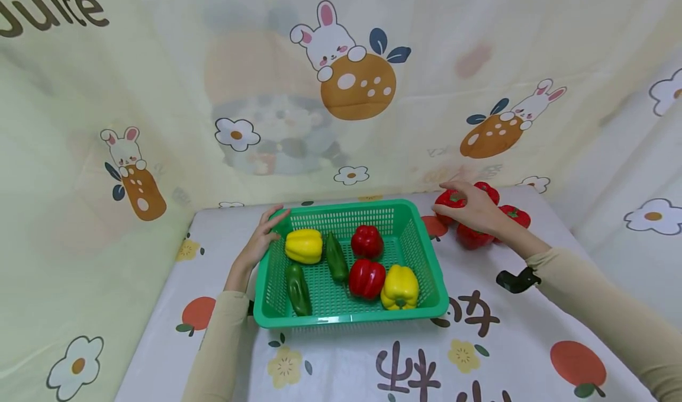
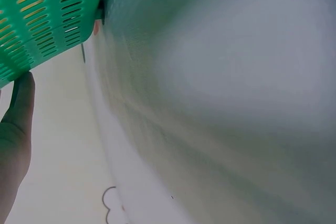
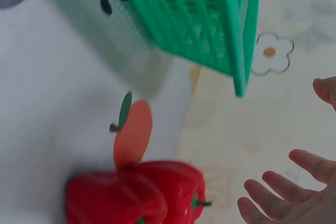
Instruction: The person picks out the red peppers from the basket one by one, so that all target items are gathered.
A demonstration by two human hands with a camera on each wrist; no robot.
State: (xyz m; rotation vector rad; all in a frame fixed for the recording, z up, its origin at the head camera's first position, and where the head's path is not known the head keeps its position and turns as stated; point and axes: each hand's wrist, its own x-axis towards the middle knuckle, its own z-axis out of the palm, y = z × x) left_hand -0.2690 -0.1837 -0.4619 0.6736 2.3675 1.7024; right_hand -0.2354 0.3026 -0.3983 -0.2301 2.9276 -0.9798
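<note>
A green plastic basket (image 1: 351,318) stands on the table. Inside it are two yellow bell peppers (image 1: 303,246), two red bell peppers (image 1: 367,241) and two long green peppers (image 1: 336,259). My left hand (image 1: 259,239) holds the basket's rim at the far left corner; the left wrist view catches one digit (image 2: 21,103) against the basket wall (image 2: 47,19). Over several red bell peppers (image 1: 473,237) at the back right, my right hand (image 1: 469,206) hovers with fingers spread. In the right wrist view that hand (image 3: 299,195) is apart from the red bell peppers (image 3: 168,182) and holds nothing.
A printed cloth (image 1: 330,366) covers the table. Behind it hangs a pale curtain (image 1: 426,129) with rabbit and flower prints, close to the basket's far rim and the loose peppers. A black strap piece (image 1: 517,280) sits at my right wrist.
</note>
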